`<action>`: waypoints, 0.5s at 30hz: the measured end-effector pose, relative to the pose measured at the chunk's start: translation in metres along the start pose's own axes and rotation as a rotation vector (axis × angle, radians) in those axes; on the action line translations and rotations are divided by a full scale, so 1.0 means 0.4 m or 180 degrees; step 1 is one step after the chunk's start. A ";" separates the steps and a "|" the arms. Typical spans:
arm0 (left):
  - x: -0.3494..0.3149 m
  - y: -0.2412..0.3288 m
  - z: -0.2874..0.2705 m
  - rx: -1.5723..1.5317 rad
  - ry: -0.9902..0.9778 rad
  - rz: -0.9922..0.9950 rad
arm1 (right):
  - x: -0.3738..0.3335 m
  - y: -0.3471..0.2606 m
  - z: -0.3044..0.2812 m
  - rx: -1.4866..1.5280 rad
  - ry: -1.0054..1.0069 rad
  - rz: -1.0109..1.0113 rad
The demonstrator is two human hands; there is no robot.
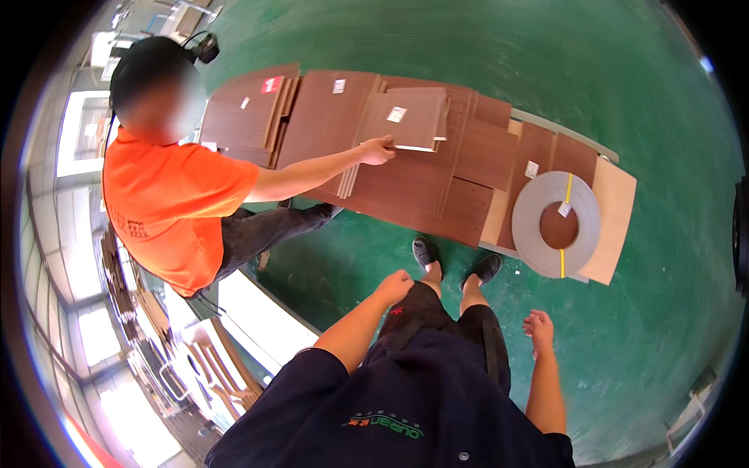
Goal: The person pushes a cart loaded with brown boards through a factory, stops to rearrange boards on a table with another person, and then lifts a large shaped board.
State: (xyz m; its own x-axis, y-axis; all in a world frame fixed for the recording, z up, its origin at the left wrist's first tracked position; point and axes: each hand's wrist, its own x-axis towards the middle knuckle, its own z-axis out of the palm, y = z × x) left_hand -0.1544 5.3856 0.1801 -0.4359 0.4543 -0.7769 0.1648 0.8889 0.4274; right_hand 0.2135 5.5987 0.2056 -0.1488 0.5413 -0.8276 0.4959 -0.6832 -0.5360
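Note:
My left hand (395,287) hangs beside my left thigh with its fingers curled in, and nothing shows in it. Out to the right, over the green floor, my right hand (538,327) hangs with loosely bent fingers, somewhat apart, and no object in it. Neither hand touches the stacks of brown panels (398,195) in front of me. On those stacks a person's hand (378,150) grips the near corner of a small brown panel (417,117) with a white label. A grey coil of edge banding (530,222), tied with yellow straps, lies at the right end.
The person in an orange shirt (179,203) stands at my left, one arm stretched over the panels. Beige boards (615,226) stick out under the coil. A long white board (257,312) and a wooden frame (222,366) are at lower left. Green floor (663,234) spreads at right.

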 end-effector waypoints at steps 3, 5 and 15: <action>-0.049 -0.068 -0.041 0.0184 0.0081 -0.0263 | -0.004 0.001 0.036 -0.0094 -0.0010 0.0110; -0.071 -0.090 -0.072 0.0026 0.0064 -0.0372 | -0.008 0.000 0.046 -0.0173 0.0009 0.0270; -0.018 -0.112 -0.114 -0.0677 0.0229 -0.0030 | -0.057 -0.076 0.113 -0.0302 0.0175 0.0282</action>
State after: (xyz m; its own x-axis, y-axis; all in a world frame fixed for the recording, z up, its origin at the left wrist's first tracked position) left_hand -0.1991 5.3397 0.1876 -0.4998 0.4341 -0.7495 -0.0265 0.8573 0.5141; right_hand 0.1629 5.5849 0.2334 -0.0550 0.5088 -0.8591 0.5842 -0.6814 -0.4409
